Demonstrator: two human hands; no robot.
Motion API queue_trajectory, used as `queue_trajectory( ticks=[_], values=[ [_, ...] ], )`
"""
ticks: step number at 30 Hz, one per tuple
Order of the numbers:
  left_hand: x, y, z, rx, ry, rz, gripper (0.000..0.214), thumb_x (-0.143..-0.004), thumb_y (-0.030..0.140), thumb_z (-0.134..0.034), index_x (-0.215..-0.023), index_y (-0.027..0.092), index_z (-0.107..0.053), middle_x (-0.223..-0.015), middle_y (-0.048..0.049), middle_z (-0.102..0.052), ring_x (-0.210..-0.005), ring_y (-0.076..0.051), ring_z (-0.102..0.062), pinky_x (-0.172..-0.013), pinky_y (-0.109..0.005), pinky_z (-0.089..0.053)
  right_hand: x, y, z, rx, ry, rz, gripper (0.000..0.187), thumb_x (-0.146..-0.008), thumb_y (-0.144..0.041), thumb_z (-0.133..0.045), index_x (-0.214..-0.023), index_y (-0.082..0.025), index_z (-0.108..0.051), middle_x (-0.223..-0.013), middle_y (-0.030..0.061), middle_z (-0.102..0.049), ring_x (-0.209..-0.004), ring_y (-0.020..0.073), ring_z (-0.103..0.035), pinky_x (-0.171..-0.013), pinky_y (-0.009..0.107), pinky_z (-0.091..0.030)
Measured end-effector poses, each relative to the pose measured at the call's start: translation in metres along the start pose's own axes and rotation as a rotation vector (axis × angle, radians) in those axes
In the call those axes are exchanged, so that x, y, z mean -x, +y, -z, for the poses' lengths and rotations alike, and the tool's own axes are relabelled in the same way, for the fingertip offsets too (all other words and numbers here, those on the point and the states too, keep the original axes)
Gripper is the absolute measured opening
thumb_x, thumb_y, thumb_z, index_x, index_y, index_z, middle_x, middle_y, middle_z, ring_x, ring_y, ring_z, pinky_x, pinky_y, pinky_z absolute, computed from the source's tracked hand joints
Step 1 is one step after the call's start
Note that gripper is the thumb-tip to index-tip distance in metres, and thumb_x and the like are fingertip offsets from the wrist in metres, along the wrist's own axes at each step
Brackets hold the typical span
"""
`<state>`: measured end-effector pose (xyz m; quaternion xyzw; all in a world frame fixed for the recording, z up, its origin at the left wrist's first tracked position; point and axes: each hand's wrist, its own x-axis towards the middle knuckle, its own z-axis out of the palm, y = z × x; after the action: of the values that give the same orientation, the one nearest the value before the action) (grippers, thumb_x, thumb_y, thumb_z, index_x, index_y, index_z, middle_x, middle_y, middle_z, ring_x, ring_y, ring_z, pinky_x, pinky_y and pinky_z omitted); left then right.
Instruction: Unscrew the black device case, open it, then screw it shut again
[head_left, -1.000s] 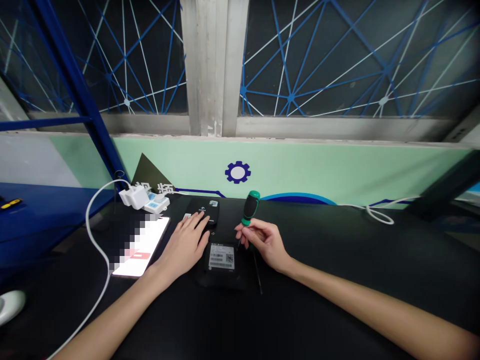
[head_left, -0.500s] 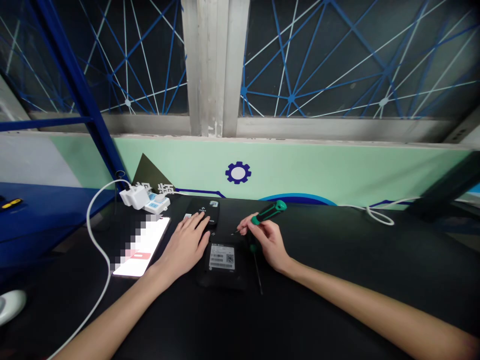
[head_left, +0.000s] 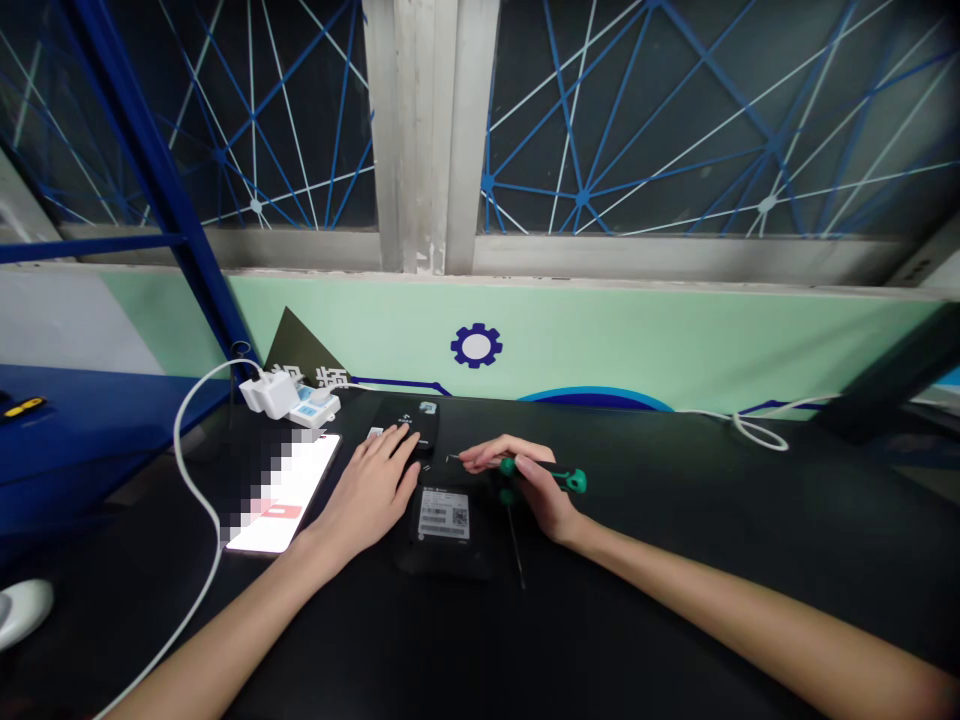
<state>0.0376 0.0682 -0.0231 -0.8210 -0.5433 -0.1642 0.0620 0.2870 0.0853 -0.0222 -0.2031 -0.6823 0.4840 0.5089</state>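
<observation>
My left hand (head_left: 381, 478) lies flat with fingers spread, its fingertips on a black box (head_left: 420, 418) with a sticker at its corner. My right hand (head_left: 536, 475) is closed around a green-and-black screwdriver (head_left: 576, 481), now nearly level. Its shaft points left, and a small bright bit, perhaps a screw, shows by the tip. Between my hands, closer to me, rests a black device (head_left: 442, 560) with a white label (head_left: 444, 514). Small metal pieces (head_left: 427, 467), likely screws, lie beside my left thumb. Below my right hand lies a second screwdriver (head_left: 516, 545), its handle partly hidden.
A lit phone (head_left: 296, 500) lies left of my left hand. Behind it are a white power strip (head_left: 313, 407) and plugged-in charger (head_left: 271, 394), with a white cable (head_left: 180, 440) curving toward me. A white mouse (head_left: 26, 612) sits far left. The green wall (head_left: 600, 340) borders the table's back.
My right hand has tipped the screwdriver from slanting upward to nearly level, its handle swinging down and right. Its tip end has shifted slightly left. My left hand has stayed still.
</observation>
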Motion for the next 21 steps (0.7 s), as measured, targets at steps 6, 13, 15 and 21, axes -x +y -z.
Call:
queue_trajectory(
  ticks=[6, 13, 15, 21],
  values=[
    [0.000, 0.001, 0.001, 0.021, 0.005, 0.003, 0.046, -0.104, 0.036, -0.034, -0.144, 0.018, -0.050, -0.153, -0.0098, -0.048, -0.143, -0.027, -0.041, -0.116, -0.048, -0.035, 0.000, 0.008, -0.001, 0.008, 0.140, -0.027, 0.042, -0.093, -0.059, -0.050, -0.089, -0.020, -0.066, -0.083, 0.0047, -0.061, -0.070, 0.0197, -0.057, -0.067, 0.033, -0.048],
    [0.000, 0.001, 0.001, 0.022, -0.004, 0.010, 0.047, -0.104, 0.036, -0.034, -0.144, 0.017, -0.050, -0.153, -0.0099, -0.047, -0.143, -0.027, -0.041, -0.117, -0.048, -0.034, -0.002, 0.000, -0.003, 0.237, 0.130, -0.016, 0.035, -0.096, -0.050, -0.054, -0.079, -0.020, -0.063, -0.074, 0.0021, -0.059, -0.069, 0.0172, -0.053, -0.064, 0.030, -0.042],
    [0.000, 0.001, 0.002, 0.027, 0.001, 0.012, 0.046, -0.104, 0.036, -0.035, -0.144, 0.017, -0.050, -0.153, -0.0102, -0.048, -0.143, -0.028, -0.041, -0.116, -0.048, -0.035, -0.003, -0.003, -0.005, 0.314, 0.106, -0.008, 0.035, -0.096, -0.048, -0.056, -0.079, -0.019, -0.066, -0.075, 0.0038, -0.064, -0.071, 0.0184, -0.057, -0.067, 0.032, -0.044],
    [-0.002, 0.001, 0.001, 0.056, 0.051, 0.034, 0.043, -0.104, 0.035, -0.036, -0.138, 0.019, -0.056, -0.147, -0.0101, -0.054, -0.139, -0.028, -0.046, -0.112, -0.049, -0.039, -0.005, -0.006, -0.008, 0.426, 0.000, 0.023, 0.024, -0.093, -0.041, -0.062, -0.089, -0.022, -0.076, -0.081, 0.0070, -0.072, -0.079, 0.0215, -0.063, -0.074, 0.036, -0.051]
  ],
)
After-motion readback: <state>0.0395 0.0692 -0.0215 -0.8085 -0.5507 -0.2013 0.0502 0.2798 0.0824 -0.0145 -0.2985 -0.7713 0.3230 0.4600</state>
